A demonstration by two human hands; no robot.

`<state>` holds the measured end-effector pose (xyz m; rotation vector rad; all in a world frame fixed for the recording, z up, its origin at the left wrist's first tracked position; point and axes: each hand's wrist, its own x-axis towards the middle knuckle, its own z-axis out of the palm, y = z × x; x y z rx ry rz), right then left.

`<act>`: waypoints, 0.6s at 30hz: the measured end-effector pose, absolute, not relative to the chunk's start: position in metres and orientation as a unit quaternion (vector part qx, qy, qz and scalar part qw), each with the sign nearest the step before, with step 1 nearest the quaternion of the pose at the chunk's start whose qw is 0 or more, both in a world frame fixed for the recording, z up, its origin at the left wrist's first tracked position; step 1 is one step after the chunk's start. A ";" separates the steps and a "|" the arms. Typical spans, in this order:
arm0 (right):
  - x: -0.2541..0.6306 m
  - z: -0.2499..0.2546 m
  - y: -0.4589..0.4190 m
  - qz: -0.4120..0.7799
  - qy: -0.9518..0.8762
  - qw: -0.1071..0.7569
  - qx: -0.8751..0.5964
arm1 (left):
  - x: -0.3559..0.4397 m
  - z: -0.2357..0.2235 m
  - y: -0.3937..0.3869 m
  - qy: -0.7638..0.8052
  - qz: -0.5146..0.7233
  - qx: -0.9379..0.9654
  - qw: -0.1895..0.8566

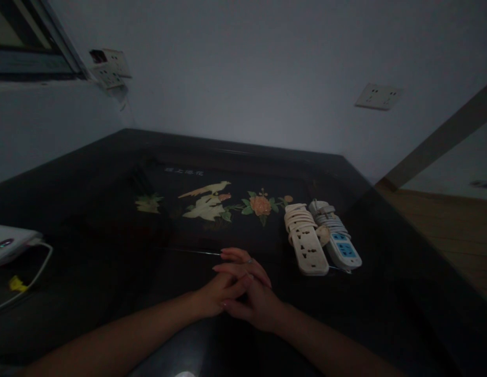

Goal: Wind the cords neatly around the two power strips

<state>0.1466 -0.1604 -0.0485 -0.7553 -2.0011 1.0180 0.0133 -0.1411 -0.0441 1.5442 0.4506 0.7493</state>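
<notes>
The left hand and right hand are clasped together, and two power strips lie to their right on the dark table, where a wrapped cord, if pulled, could perhaps tangle.

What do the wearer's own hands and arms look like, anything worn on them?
The left hand and right hand are ungloved, with slim fingers. No sleeves show on the left forearm or right forearm. A ring-like glint shows on one finger; detail is too dim.
</notes>
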 end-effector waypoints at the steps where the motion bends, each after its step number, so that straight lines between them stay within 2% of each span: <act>1: 0.147 -0.049 -0.160 0.397 -0.783 0.376 -0.297 | 0.013 -0.044 -0.141 0.196 0.328 0.673 0.633; 18: 0.147 -0.052 -0.161 0.394 -0.785 0.373 -0.298 | 0.013 -0.044 -0.142 0.195 0.323 0.673 0.637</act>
